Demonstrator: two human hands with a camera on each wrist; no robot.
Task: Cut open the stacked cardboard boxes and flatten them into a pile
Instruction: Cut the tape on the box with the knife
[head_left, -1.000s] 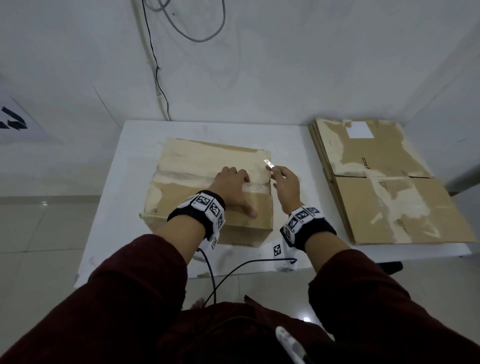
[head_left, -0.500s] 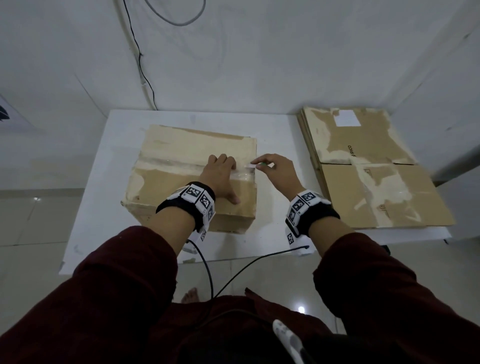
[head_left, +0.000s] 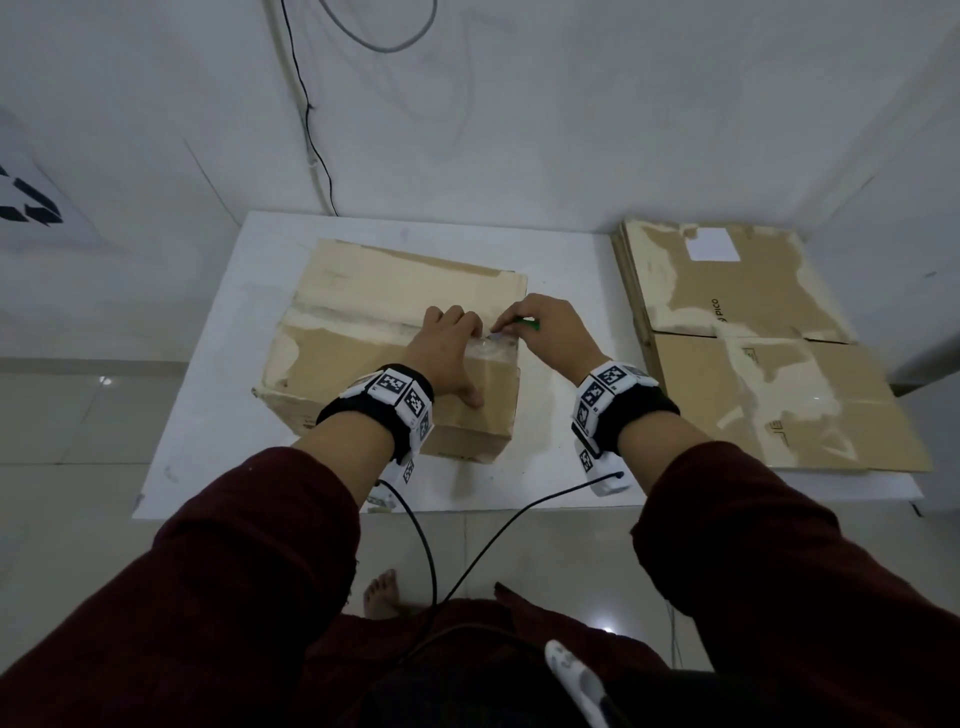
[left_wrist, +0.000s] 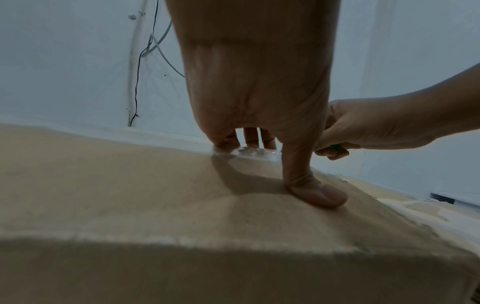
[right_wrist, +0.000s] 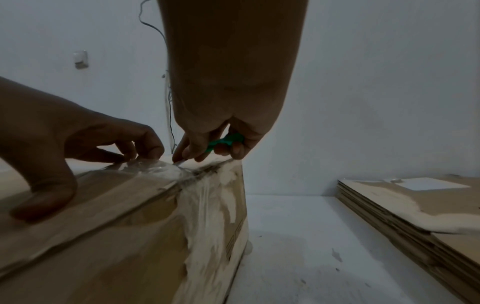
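A closed brown cardboard box (head_left: 363, 322) stands on the white table (head_left: 208, 415), its top seam covered with clear tape (right_wrist: 155, 169). My left hand (head_left: 449, 353) rests on the box top near its right end, fingertips on the tape and thumb (left_wrist: 315, 192) pressed flat on the cardboard. My right hand (head_left: 550, 332) grips a green-handled cutter (right_wrist: 224, 142), whose blade tip (right_wrist: 180, 162) meets the tape at the seam's right end, just beside the left fingertips. A pile of flattened boxes (head_left: 753, 343) lies at the table's right side.
White walls close in behind and to the right, with cables (head_left: 311, 130) hanging down the back wall. Two wrist cables (head_left: 431, 545) trail off the table's front edge toward my body. A bare foot (head_left: 382, 592) shows on the tiled floor below.
My right hand has lowered the cutter from above the box's right edge onto the taped seam, close to my left fingertips. The left hand has stayed on the box top.
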